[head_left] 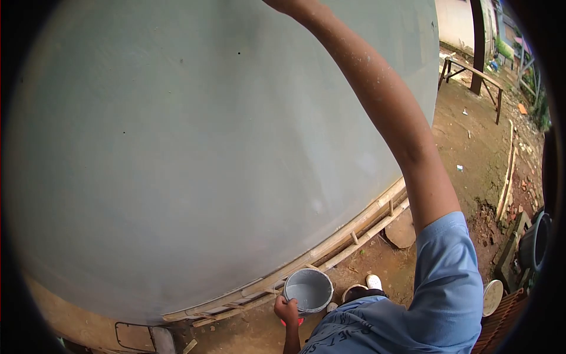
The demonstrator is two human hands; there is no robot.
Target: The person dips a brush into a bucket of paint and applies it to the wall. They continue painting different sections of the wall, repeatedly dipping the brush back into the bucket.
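My left hand (286, 310) is closed on the near left side of a grey bucket (309, 289), at the bottom of the view. Grey, paint-like material coats the inside of the bucket. My right arm stretches up across a large grey-green wall (194, 153). Only the wrist end of my right hand (286, 5) shows at the top edge; its fingers, and anything in them, are cut off. Small light specks dot the forearm. Something red shows just under the bucket.
A bamboo ladder (336, 253) lies along the wall's base. A wooden bench (471, 69) stands by a dark post at upper right. A grey tub (535, 241) sits at the right edge. A metal-framed chair (160, 339) is at lower left. Long sticks lie on the dirt ground.
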